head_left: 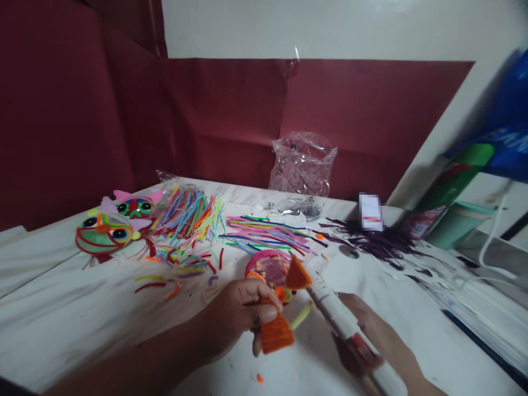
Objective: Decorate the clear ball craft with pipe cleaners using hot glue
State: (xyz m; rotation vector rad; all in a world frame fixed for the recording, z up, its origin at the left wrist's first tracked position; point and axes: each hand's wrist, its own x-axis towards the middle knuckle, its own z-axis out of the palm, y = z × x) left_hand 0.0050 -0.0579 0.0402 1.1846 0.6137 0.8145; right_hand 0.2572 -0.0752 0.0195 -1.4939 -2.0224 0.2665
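My left hand (251,313) pinches an orange, fuzzy fan-shaped piece (277,334) between thumb and fingers. My right hand (371,330) is wrapped round a white glue gun (336,313), its barrel pointing up and left. At the nozzle is a second orange triangular piece (298,274); whether it touches the nozzle I cannot tell. Just beyond my left hand is a round pink-rimmed item (272,265) with orange and yellow bits, partly covered by my fingers. A short yellow-green pipe cleaner (302,315) sticks out between my hands.
Colourful pipe cleaners (268,234) and cut scraps (181,264) lie beyond my hands. Two decorated masks (105,234) sit at the left. On the right are dark purple strips (383,245) and a green container (460,223). A clear plastic bag (303,165) stands against the maroon backing.
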